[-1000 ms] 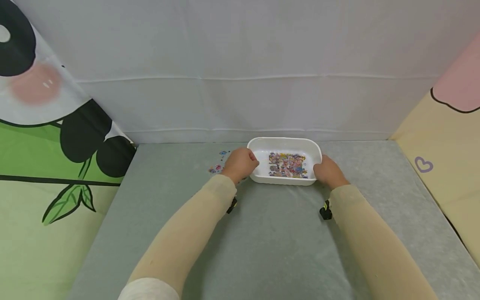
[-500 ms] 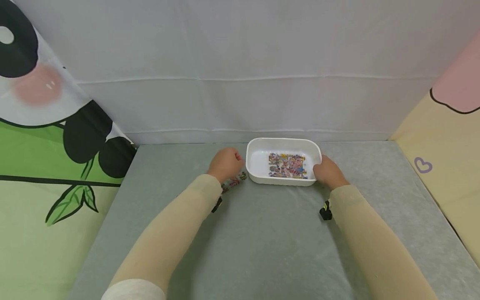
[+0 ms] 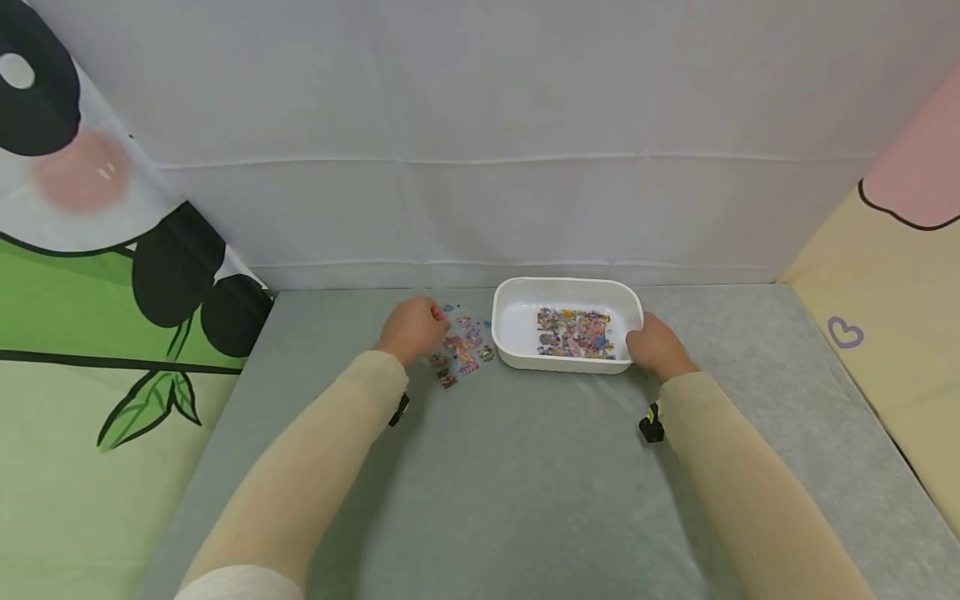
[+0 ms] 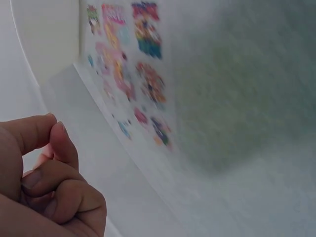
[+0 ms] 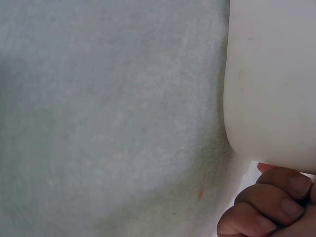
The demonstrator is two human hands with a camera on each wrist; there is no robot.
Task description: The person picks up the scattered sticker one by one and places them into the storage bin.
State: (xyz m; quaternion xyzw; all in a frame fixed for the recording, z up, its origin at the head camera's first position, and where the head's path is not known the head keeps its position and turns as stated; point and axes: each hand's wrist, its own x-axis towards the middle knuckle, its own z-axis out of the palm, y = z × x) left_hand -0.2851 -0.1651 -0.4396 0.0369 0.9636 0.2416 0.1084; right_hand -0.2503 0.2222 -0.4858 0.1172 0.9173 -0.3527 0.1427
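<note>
A white plastic tray [image 3: 517, 358] sits toward the far edge of the grey-covered table. Colourful cartoon stickers [image 3: 576, 333] lie flat on its floor. My right hand [image 3: 660, 343] grips the tray's right end, fingers curled below the rim as the right wrist view shows. Left of the tray lies a clear sticker sheet [image 3: 465, 343] with several cartoon pictures, partly hidden by my left hand [image 3: 414, 327]. In the left wrist view that hand's thumb and index tips meet, the other fingers are curled, and nothing shows between them; the sticker sheet [image 4: 131, 74] lies beyond.
A white cloth wall [image 3: 480, 208] rises behind the table [image 3: 510, 483]. A printed panel [image 3: 82, 333] stands at the left and a yellow one [image 3: 885, 350] at the right. Each wrist carries a small black device [image 3: 651, 423].
My left hand has moved left from the tray's left rim, uncovering more of the sticker sheet. My right hand and the tray have stayed in place.
</note>
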